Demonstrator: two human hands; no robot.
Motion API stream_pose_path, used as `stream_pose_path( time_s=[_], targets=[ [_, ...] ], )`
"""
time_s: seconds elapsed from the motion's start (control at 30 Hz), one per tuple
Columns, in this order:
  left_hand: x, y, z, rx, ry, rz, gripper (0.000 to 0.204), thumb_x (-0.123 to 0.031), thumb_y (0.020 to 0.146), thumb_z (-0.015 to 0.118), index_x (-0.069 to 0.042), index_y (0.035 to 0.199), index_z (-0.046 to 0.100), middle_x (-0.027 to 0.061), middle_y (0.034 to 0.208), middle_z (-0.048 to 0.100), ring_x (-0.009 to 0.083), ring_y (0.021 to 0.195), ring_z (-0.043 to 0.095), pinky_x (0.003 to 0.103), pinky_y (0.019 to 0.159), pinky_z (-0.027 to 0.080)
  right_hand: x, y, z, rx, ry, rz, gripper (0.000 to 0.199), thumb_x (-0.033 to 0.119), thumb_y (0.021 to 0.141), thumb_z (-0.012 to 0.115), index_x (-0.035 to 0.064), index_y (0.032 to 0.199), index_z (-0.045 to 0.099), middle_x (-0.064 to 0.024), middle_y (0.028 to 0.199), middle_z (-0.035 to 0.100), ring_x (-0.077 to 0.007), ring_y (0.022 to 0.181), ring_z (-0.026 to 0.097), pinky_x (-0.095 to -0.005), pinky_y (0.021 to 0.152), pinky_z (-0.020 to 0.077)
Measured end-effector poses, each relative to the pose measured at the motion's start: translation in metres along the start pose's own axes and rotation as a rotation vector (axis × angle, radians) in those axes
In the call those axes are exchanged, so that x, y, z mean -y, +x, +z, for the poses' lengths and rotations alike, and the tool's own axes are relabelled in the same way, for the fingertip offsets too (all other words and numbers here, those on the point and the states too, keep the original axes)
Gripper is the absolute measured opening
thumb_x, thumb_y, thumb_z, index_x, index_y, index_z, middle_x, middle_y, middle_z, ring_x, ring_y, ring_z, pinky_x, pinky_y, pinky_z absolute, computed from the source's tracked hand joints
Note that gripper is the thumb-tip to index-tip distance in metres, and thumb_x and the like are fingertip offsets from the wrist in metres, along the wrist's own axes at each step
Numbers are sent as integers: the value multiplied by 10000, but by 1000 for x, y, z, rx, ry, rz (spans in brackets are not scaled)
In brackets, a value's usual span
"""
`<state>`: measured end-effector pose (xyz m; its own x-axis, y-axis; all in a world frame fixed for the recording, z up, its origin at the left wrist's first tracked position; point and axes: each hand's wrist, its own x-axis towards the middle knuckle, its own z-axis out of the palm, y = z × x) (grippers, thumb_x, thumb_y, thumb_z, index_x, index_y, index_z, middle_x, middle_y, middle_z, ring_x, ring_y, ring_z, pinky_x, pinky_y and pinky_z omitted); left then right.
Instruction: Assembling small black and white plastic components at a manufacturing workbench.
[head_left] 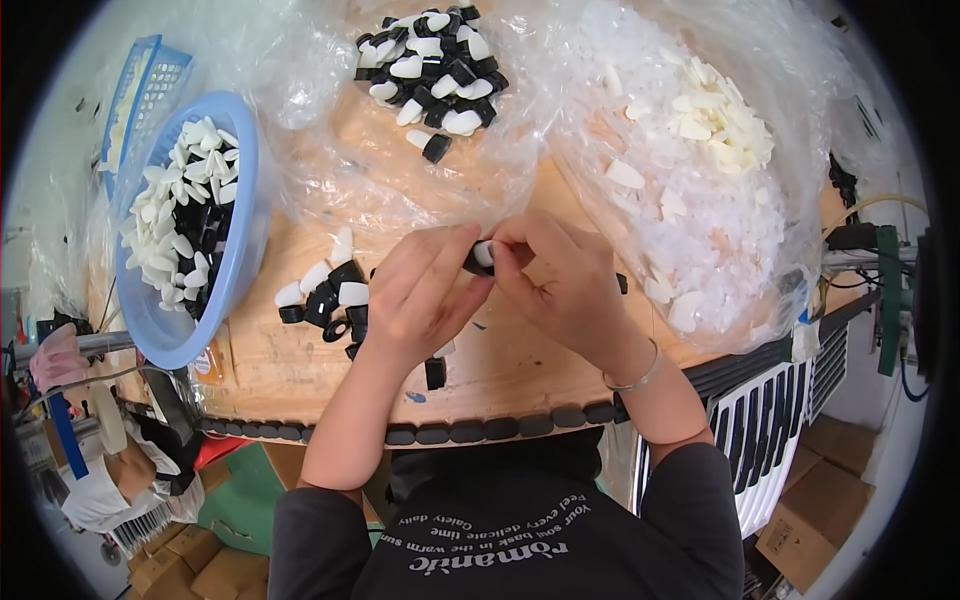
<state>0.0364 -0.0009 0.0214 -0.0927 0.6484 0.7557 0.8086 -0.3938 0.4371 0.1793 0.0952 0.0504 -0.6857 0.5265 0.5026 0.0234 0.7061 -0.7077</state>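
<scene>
Between my two hands is a small black part with a white oval piece point(484, 254) on it. My left hand point(425, 285) grips its black side with thumb and fingertips. The fingertips of my right hand point(565, 285) are pinched against its white side; its other fingers are curled. Whether the white piece is fully inside the black one, I cannot tell. Beside my left wrist lie several loose black parts point(322, 302), some with white tongue-shaped pieces point(289, 294) sticking out. One black part point(435, 373) lies nearer the table's front edge, partly below my left forearm.
A blue oval basin point(258, 230) of white and black pieces stands on the left, a blue mesh basket point(165, 72) behind it. Black-and-white parts point(440, 80) are heaped on clear plastic at the back. A clear bag point(590, 190) with white pieces spreads right. Black padding point(465, 431) lines the front edge.
</scene>
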Motion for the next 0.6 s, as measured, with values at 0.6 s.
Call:
stream_pose_path(
  time_s=[0.6],
  targets=[
    [0,-3,2,-36,75,-77,539,53,643,750,48,1156,587,161,984,652,283,796,632,337,664,522,1,5,2,14,169,-56,175,-41,734,686,25,882,620,-148,1061,653,-250,879,663,-301,764,532]
  ],
)
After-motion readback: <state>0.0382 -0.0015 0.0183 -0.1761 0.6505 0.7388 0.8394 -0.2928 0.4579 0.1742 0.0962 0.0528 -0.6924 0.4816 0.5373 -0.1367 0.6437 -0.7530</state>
